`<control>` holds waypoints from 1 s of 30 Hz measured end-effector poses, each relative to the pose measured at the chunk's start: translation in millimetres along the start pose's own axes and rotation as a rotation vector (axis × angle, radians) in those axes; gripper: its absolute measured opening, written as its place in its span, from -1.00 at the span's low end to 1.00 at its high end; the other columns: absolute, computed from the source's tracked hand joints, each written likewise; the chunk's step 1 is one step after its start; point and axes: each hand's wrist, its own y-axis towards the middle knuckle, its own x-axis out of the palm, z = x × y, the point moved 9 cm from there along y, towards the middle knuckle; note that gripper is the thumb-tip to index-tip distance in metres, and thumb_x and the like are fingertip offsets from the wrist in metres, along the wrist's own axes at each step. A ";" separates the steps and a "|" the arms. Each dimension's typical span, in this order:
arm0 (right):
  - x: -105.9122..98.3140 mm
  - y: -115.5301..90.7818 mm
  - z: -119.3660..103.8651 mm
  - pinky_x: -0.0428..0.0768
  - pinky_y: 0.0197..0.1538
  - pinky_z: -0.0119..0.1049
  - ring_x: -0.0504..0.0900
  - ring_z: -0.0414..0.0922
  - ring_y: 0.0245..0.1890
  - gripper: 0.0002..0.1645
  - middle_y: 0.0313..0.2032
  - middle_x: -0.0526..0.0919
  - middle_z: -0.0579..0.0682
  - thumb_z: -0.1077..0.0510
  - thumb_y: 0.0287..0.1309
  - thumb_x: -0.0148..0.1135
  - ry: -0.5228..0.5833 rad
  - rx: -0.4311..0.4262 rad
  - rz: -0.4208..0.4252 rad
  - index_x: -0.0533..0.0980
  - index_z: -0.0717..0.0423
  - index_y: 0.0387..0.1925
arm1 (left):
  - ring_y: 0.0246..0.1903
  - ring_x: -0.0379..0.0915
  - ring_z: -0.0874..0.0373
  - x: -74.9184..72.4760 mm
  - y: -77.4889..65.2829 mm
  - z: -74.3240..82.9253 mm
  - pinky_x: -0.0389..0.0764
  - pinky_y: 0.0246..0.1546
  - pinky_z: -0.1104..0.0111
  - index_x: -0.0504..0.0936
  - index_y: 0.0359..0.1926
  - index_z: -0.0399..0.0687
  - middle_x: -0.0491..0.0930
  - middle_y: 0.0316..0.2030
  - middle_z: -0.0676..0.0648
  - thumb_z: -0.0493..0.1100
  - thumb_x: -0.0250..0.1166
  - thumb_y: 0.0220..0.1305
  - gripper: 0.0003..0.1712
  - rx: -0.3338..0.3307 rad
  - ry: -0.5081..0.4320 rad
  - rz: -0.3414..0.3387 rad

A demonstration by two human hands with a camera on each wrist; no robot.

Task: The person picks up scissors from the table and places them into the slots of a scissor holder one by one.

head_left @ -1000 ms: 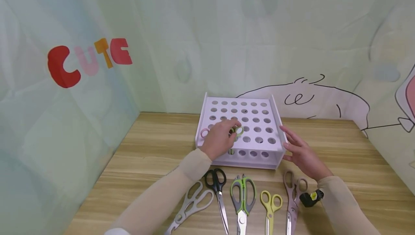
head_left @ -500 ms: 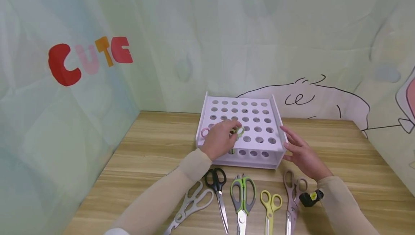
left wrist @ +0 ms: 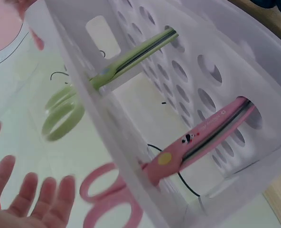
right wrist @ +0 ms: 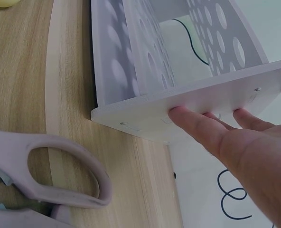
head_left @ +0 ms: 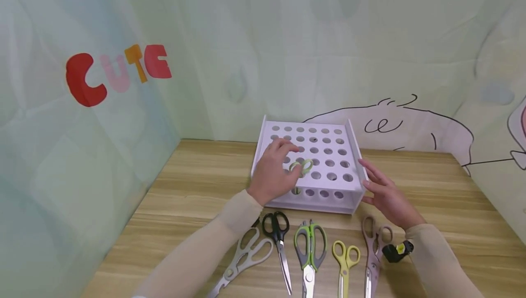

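Observation:
A white rack [head_left: 324, 186] with rows of round holes stands on the table. Green scissors [left wrist: 126, 57] and pink scissors [left wrist: 176, 154] are slotted through its holes, handles sticking out on top, as the left wrist view shows. My left hand [head_left: 274, 170] hovers over the rack's front left with fingers spread and nothing held. It lies nearest the green handles [head_left: 307, 165] and hides the pink pair in the head view. Against the rack's right side panel [right wrist: 188, 102], the fingertips of my right hand [head_left: 390, 197] press with fingers extended.
Along the table front lie grey-white scissors [head_left: 242, 257], black scissors [head_left: 277, 232], green-grey scissors [head_left: 310, 248], yellow scissors [head_left: 345, 259] and mauve scissors [head_left: 374, 248]. A printed cloth backdrop [head_left: 230, 51] rises behind the table.
My left hand has let go of the green scissors and drawn back slightly left, its fingers opening. The green scissors stay in the rack. The right hand keeps its place on the panel.

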 end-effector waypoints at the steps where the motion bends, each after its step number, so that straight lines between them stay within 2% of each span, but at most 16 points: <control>1: -0.3 0.1 0.0 0.51 0.18 -0.16 0.23 -0.04 0.36 -0.27 0.55 -0.31 0.16 0.08 0.54 -0.11 -0.002 0.000 0.001 -0.11 -0.14 0.58 | 0.03 0.47 0.01 -4.6 -0.9 0.8 0.58 -0.16 0.23 0.65 -0.07 -0.13 0.52 0.01 -0.10 -0.22 0.34 0.09 -0.68 0.018 -0.013 0.023; 3: -0.7 -0.1 0.0 0.51 0.17 -0.16 0.26 -0.08 0.34 -0.27 0.55 -0.31 0.16 0.08 0.54 -0.11 -0.002 -0.001 0.000 -0.11 -0.15 0.58 | -0.03 0.47 0.00 -13.2 -3.8 1.9 0.57 -0.12 0.24 0.65 -0.12 -0.18 0.52 -0.04 -0.13 -0.26 0.36 0.07 -0.70 0.046 -0.028 0.056; 6: -1.0 -0.8 -0.3 0.51 0.17 -0.16 0.32 -0.18 0.29 -0.27 0.55 -0.33 0.17 0.10 0.54 -0.11 0.004 -0.007 -0.008 -0.11 -0.15 0.58 | -0.21 0.45 0.01 -21.5 -10.4 -1.5 0.53 -0.27 0.28 0.65 -0.16 -0.19 0.52 -0.13 -0.12 -0.28 0.36 0.05 -0.74 0.037 -0.044 0.066; 11: -2.8 -2.2 -1.2 0.52 0.17 -0.16 0.23 -0.06 0.35 -0.27 0.55 -0.33 0.16 0.09 0.53 -0.10 -0.005 0.000 -0.001 -0.10 -0.18 0.58 | -0.37 0.44 -0.04 -30.8 -22.4 -9.4 0.49 -0.41 0.26 0.65 -0.22 -0.21 0.51 -0.25 -0.13 -0.37 0.34 0.04 -0.79 -0.004 -0.084 0.061; 15: -4.9 -3.5 -2.0 0.53 0.16 -0.18 0.20 -0.04 0.35 -0.27 0.55 -0.32 0.15 0.08 0.53 -0.09 -0.009 0.005 0.007 -0.09 -0.19 0.58 | -0.32 0.48 -0.02 -37.0 -30.9 -13.9 0.57 -0.32 0.17 0.66 -0.23 -0.28 0.55 -0.26 -0.14 -0.42 0.32 0.02 -0.78 -0.015 -0.124 0.078; 20: -5.3 -3.7 -1.7 0.52 0.16 -0.18 0.21 -0.05 0.35 -0.27 0.55 -0.32 0.16 0.07 0.53 -0.08 -0.003 0.005 0.005 -0.09 -0.19 0.58 | -0.32 0.44 0.03 -41.6 -41.3 -23.6 0.58 -0.35 0.17 0.65 -0.27 -0.27 0.55 -0.27 -0.16 -0.40 0.32 0.04 -0.83 -0.083 -0.119 0.053; 25: -5.4 -3.8 -2.4 0.53 0.15 -0.19 0.28 -0.13 0.32 -0.27 0.55 -0.33 0.18 0.11 0.53 -0.10 0.020 -0.005 0.001 -0.09 -0.16 0.58 | -0.31 0.44 0.02 -41.4 -54.0 -35.3 0.58 -0.38 0.20 0.66 -0.24 -0.28 0.52 -0.25 -0.13 -0.37 0.31 0.06 -0.81 -0.159 -0.099 0.010; 30: -4.9 -3.9 -3.7 0.54 0.15 -0.20 0.34 -0.21 0.27 -0.27 0.54 -0.34 0.19 0.12 0.53 -0.10 0.024 -0.010 -0.007 -0.09 -0.15 0.58 | -0.30 0.43 0.05 -36.9 -68.1 -45.6 0.55 -0.35 0.30 0.66 -0.20 -0.22 0.50 -0.25 -0.07 -0.31 0.37 0.08 -0.78 -0.234 -0.021 -0.062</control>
